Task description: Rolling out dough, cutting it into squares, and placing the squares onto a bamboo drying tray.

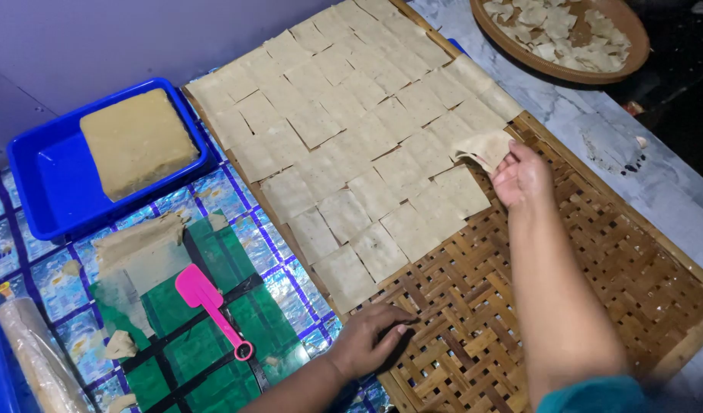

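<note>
Right hand (522, 174) holds dough square (485, 149) beside bare woven tray (596, 268)

you have a thin, pale beige square sheet of dough (485, 147) pinched at its edge, limp and partly folded, one corner drooping, lifted just above the right end of the laid-out rows. beneath it lies the large woven bamboo tray (596, 252), flat and set on a diagonal, its upper left portion tiled with many more flat squares of the same dough (344, 138), edges touching or slightly overlapping, its lower right weave bare
</note>
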